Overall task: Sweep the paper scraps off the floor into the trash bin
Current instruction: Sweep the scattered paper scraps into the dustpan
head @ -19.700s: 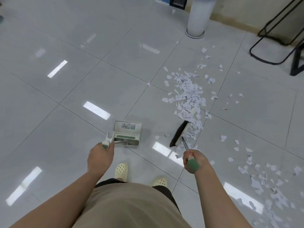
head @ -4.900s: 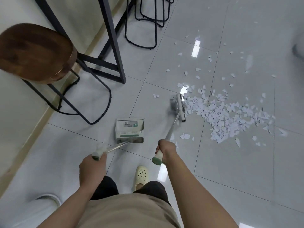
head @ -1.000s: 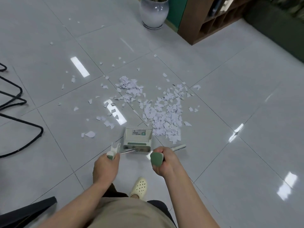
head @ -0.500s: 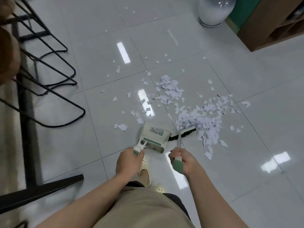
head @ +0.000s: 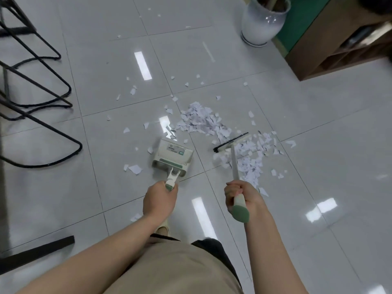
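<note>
Our left hand (head: 159, 200) gripped the dustpan (head: 172, 158) handle, the pan resting on the floor (head: 318, 166). Our right hand (head: 240, 195) clutched the broom (head: 232, 143), its head set amid the paper scraps (head: 203, 122) beside the pan.

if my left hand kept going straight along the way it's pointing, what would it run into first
Probably the dustpan: your left hand grips its handle, pointing forward and down the handle toward the pan on the floor. Depth is hard to judge here.
</note>
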Action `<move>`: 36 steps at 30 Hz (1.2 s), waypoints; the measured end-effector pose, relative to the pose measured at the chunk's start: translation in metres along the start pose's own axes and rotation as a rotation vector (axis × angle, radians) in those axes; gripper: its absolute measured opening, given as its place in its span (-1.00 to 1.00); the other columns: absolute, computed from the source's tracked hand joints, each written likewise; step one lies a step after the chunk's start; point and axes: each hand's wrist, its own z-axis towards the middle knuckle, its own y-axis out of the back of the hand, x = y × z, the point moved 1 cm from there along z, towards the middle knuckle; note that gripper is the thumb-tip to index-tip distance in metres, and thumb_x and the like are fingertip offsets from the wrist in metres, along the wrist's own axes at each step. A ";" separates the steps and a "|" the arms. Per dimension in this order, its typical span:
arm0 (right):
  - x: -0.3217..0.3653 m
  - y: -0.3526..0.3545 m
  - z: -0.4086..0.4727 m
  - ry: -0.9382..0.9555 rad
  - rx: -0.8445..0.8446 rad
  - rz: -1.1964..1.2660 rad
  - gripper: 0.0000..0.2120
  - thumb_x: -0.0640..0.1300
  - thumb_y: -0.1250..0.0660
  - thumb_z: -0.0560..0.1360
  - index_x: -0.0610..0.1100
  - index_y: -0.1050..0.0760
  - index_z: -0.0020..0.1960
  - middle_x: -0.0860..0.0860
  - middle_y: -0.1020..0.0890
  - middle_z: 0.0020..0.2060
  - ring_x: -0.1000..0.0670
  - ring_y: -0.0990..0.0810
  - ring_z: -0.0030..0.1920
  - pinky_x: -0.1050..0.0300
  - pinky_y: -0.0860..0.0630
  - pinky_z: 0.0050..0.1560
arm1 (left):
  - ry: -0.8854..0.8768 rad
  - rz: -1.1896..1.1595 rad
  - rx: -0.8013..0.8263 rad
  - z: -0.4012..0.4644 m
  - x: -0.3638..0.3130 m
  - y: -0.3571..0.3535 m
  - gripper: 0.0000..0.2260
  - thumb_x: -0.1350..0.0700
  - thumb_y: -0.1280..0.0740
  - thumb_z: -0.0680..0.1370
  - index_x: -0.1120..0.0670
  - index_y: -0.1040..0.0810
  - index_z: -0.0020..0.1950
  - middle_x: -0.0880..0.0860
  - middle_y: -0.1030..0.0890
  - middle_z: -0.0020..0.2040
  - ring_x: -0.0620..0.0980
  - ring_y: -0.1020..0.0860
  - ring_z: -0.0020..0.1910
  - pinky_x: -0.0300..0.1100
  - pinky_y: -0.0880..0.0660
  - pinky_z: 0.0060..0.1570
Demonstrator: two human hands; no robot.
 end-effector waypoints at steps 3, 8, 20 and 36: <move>0.030 0.021 -0.045 0.091 0.028 0.167 -0.65 -0.44 -0.19 0.38 -0.05 -0.16 -0.31 0.07 -0.25 -0.60 0.10 -0.28 -0.68 0.38 -0.29 -0.65 | -0.023 0.017 -0.013 -0.006 -0.027 -0.019 -0.65 -0.06 -0.32 0.62 0.08 -0.47 -0.30 0.07 -0.56 -0.35 0.18 -0.55 -0.31 -0.13 -0.34 -0.38; 0.057 0.086 -0.107 0.214 -0.055 0.292 -0.70 -0.33 -0.15 0.50 -0.07 -0.21 -0.34 0.10 -0.25 -0.56 0.13 -0.28 -0.65 0.44 -0.29 -0.59 | -0.056 0.043 -0.005 -0.027 -0.065 -0.068 -0.66 -0.10 -0.31 0.63 0.12 -0.54 -0.18 0.09 -0.60 -0.26 0.18 -0.56 -0.26 -0.11 -0.38 -0.33; 0.101 0.212 -0.133 0.228 -0.280 0.282 -0.67 -0.34 -0.19 0.47 -0.02 -0.20 -0.36 0.10 -0.27 -0.58 0.11 -0.30 -0.67 0.42 -0.27 -0.59 | -0.161 0.173 0.055 -0.099 -0.123 -0.185 -0.72 -0.11 -0.30 0.65 0.10 -0.48 -0.07 0.03 -0.56 -0.23 0.12 -0.48 -0.25 -0.11 -0.35 -0.23; 0.179 0.193 -0.023 -0.121 -0.128 -0.152 -0.56 -0.54 -0.25 0.30 -0.06 -0.16 -0.35 0.01 -0.25 -0.60 0.05 -0.25 -0.69 0.26 -0.26 -0.72 | 0.031 0.089 -0.089 -0.141 -0.093 -0.167 -0.57 -0.20 -0.33 0.60 0.08 -0.46 -0.31 0.00 -0.55 -0.42 0.03 -0.54 -0.38 -0.12 -0.39 -0.38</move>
